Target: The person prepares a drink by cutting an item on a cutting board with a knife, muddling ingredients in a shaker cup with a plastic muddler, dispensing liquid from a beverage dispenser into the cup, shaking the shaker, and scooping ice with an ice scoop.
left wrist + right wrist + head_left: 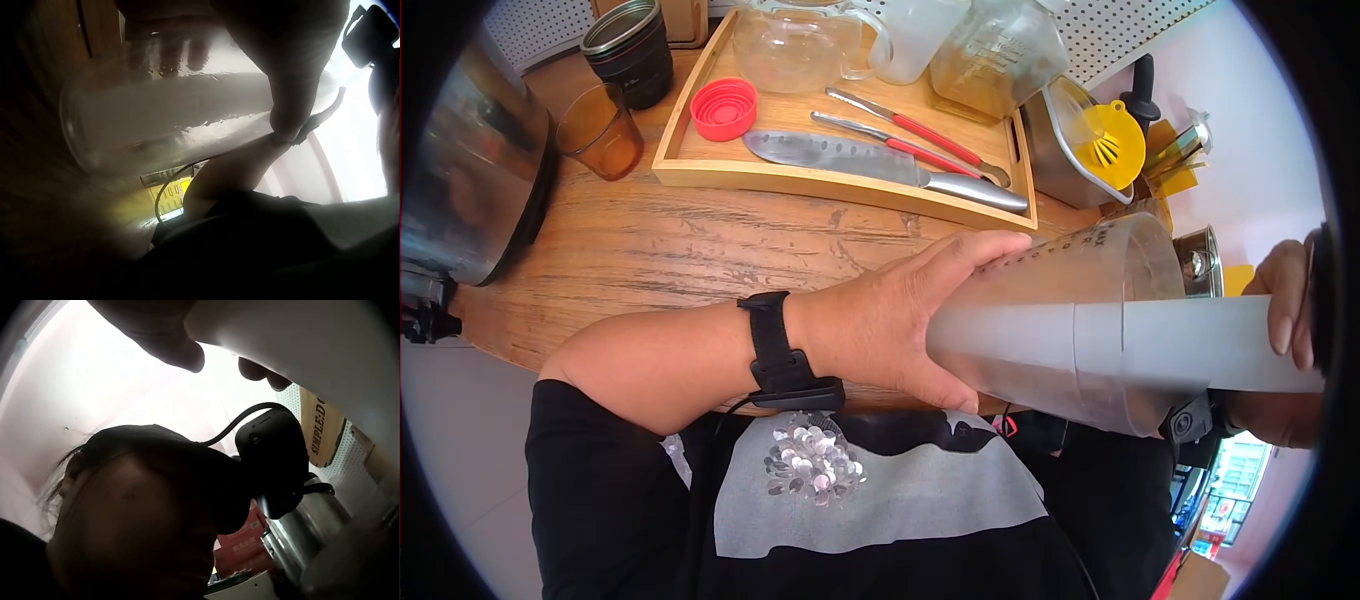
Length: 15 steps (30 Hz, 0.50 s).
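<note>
A clear tapered plastic container [1040, 270] with dark printed markings lies tilted sideways over the table's front edge, its wide mouth to the right. My left hand [890, 315] grips its narrow end, thumb and fingers spread round the wall. A whitish cylinder [1190, 340] runs inside it and sticks out of the mouth. At the right edge of the head view, my right hand [1282, 300] holds the cylinder's outer end, with fingers curled over it. In the left wrist view the container [156, 112] is dim, and fingers show through its wall.
A wooden tray [800, 189] holds a knife [830, 155], red-handled tongs [920, 135], a red collapsible cup [723, 108], a glass pitcher [800, 50] and a square jar [1000, 60]. An amber glass [603, 135] stands left; a yellow strainer [1112, 150] sits right.
</note>
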Each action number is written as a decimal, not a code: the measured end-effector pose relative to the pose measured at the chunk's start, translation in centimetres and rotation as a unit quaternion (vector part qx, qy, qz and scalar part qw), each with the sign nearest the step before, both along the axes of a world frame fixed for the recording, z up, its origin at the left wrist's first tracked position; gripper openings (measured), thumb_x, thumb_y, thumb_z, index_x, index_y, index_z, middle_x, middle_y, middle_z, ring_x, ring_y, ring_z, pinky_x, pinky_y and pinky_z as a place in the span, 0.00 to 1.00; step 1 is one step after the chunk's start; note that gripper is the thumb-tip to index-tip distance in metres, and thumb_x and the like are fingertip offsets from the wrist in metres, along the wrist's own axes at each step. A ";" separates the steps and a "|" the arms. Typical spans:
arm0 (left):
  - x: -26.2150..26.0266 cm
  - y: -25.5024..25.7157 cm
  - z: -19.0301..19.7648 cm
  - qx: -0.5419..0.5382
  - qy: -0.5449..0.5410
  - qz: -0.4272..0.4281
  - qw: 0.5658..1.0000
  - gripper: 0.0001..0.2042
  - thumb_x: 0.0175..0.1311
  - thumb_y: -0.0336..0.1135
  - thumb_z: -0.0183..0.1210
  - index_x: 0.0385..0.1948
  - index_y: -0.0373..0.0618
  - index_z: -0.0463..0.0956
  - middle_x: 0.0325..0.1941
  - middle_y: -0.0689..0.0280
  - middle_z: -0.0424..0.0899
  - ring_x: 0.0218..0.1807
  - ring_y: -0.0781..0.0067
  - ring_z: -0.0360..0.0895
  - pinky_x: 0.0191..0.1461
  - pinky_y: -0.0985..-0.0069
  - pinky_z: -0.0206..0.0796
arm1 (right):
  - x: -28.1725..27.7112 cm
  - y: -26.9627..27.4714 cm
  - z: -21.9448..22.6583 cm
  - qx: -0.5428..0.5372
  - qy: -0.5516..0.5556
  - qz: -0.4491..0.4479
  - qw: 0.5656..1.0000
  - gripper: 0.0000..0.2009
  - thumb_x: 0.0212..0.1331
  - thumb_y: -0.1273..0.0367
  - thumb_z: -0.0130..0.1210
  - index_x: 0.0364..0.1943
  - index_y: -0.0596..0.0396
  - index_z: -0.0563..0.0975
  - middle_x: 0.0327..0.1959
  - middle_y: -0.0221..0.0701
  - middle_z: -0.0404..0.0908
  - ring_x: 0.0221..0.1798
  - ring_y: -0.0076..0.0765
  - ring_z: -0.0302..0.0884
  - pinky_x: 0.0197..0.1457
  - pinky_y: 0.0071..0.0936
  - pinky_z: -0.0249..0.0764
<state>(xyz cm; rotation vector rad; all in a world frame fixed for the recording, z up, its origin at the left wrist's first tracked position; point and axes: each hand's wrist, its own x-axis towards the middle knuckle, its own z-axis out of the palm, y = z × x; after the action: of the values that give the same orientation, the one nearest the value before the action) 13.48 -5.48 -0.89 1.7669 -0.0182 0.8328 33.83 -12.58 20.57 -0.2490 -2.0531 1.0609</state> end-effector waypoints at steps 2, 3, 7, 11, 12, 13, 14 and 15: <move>0.1 -0.1 -0.2 -0.007 -0.013 0.000 1.000 0.50 0.38 0.36 0.74 0.66 0.43 0.51 0.59 0.52 0.67 0.62 0.54 0.66 0.67 0.66 0.58 | 1.1 0.4 0.6 0.033 0.032 -0.077 0.996 0.28 0.70 0.51 0.39 0.60 0.62 0.61 0.49 0.51 0.68 0.47 0.53 0.71 0.44 0.43 0.76; 0.1 -0.2 -0.2 -0.011 -0.014 -0.001 1.000 0.50 0.38 0.36 0.74 0.66 0.43 0.51 0.59 0.52 0.67 0.62 0.54 0.66 0.67 0.66 0.58 | 4.0 2.2 2.0 -0.029 -0.044 0.051 0.997 0.28 0.70 0.51 0.39 0.60 0.62 0.61 0.49 0.50 0.68 0.46 0.52 0.72 0.44 0.42 0.76; -0.5 0.3 0.8 0.060 0.014 0.007 0.998 0.51 0.35 0.41 0.75 0.66 0.42 0.52 0.59 0.53 0.67 0.61 0.53 0.67 0.65 0.64 0.59 | 3.5 0.7 0.7 -0.087 -0.047 0.062 0.993 0.28 0.70 0.51 0.39 0.60 0.63 0.62 0.46 0.48 0.71 0.46 0.50 0.72 0.48 0.37 0.75; -0.9 0.3 1.8 0.136 0.037 0.012 0.990 0.54 0.32 0.45 0.77 0.67 0.43 0.54 0.59 0.54 0.69 0.58 0.53 0.68 0.62 0.62 0.60 | 5.6 -1.6 0.3 -0.062 0.100 0.005 0.993 0.22 0.66 0.55 0.49 0.49 0.62 0.67 0.35 0.42 0.74 0.37 0.41 0.76 0.41 0.30 0.77; -1.0 0.1 1.8 0.131 0.039 0.008 0.991 0.54 0.32 0.45 0.77 0.67 0.43 0.54 0.59 0.54 0.69 0.58 0.53 0.68 0.62 0.62 0.60 | 5.8 -2.1 0.0 -0.042 0.184 0.019 0.982 0.19 0.65 0.56 0.52 0.46 0.60 0.69 0.32 0.39 0.74 0.33 0.38 0.77 0.37 0.28 0.77; -1.0 -0.1 1.8 0.140 0.059 -0.001 0.988 0.53 0.32 0.46 0.76 0.67 0.43 0.55 0.58 0.55 0.69 0.57 0.53 0.68 0.62 0.62 0.60 | 3.9 -3.8 -0.3 -0.033 0.209 -0.127 0.969 0.15 0.59 0.62 0.59 0.39 0.57 0.70 0.25 0.31 0.73 0.24 0.30 0.75 0.31 0.24 0.76; -1.0 -0.2 1.9 0.150 0.078 -0.010 0.985 0.53 0.33 0.46 0.76 0.67 0.43 0.55 0.58 0.55 0.69 0.56 0.53 0.69 0.61 0.62 0.60 | 4.8 -5.5 -0.9 -0.036 0.211 -0.132 0.968 0.15 0.59 0.62 0.59 0.39 0.57 0.70 0.25 0.31 0.73 0.24 0.30 0.75 0.31 0.24 0.76; -1.0 -0.2 1.9 0.147 0.080 -0.016 0.986 0.53 0.33 0.46 0.76 0.67 0.43 0.55 0.58 0.55 0.69 0.56 0.53 0.69 0.61 0.62 0.60 | 6.9 -7.4 -1.9 -0.074 0.205 -0.142 0.966 0.15 0.58 0.63 0.61 0.38 0.57 0.70 0.30 0.30 0.73 0.26 0.24 0.73 0.33 0.18 0.74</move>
<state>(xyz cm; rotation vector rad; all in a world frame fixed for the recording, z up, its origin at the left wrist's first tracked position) 12.44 -5.68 1.03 2.1026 -0.0659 0.6889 40.73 -20.01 18.67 -0.3556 -1.5209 0.9921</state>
